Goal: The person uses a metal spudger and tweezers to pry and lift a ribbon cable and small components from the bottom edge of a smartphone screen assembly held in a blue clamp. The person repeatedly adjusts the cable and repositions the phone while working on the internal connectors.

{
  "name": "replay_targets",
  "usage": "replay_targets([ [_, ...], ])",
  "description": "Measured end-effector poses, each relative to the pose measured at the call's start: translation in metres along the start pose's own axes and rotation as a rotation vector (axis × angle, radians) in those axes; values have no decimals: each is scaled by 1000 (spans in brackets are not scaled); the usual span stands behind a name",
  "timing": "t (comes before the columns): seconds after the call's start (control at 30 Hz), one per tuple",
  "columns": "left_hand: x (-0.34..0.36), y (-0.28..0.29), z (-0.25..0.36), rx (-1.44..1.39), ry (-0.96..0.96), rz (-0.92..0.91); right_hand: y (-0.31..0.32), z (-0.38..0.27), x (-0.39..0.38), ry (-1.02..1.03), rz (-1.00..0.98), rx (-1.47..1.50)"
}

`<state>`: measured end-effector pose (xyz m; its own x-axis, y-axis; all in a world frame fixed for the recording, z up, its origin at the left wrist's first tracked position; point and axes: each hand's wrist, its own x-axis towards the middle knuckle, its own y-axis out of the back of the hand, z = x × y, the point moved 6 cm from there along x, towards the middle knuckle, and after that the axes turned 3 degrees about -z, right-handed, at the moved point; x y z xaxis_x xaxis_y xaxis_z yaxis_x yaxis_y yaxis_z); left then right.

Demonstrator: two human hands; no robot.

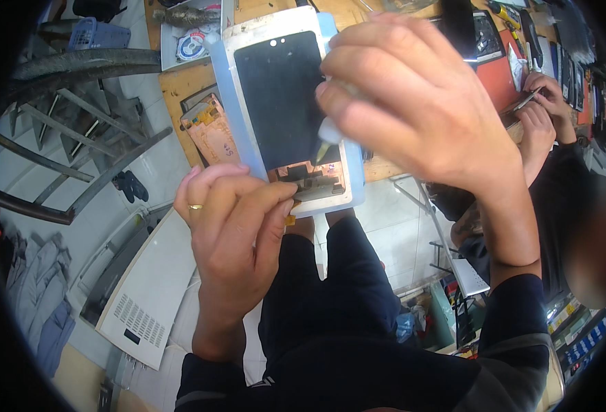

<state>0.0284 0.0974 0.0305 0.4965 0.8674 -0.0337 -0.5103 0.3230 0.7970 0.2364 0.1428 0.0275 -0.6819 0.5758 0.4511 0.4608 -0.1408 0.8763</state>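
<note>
Head view: dark screen panel (275,103) lies in white frame (265,26) on blue pad (222,77). Right hand (406,99): fingers curled around white applicator (329,131), thin tip angled down at panel's lower end. Left hand (234,233): thumb and index close together at amber strip (290,220); cannot tell whether clamped on it

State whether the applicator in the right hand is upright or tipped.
Tipped: the applicator slants nozzle down from the right hand toward the lower edge of the dark panel; its body is mostly hidden.
</note>
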Motion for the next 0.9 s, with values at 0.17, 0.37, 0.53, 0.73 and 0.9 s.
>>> replay_targets([
  [0.17, 1, -2, -3, -11, 5, 14, 7, 56, -19, -308, 211, -40],
  [0.37, 2, -7, -3, 21, -6, 50, -47, 93, -17, -546, 445, 80],
  [0.53, 3, -7, -3, 31, -10, 42, -80, 107, -7, -825, 297, 12],
  [0.73, 2, -4, -6, 43, -8, 29, -15, 78, -70, -914, 280, 23],
  [0.9, 4, -4, -6, 13, 0, 56, -46, 49, -131, -1298, -129, 213],
])
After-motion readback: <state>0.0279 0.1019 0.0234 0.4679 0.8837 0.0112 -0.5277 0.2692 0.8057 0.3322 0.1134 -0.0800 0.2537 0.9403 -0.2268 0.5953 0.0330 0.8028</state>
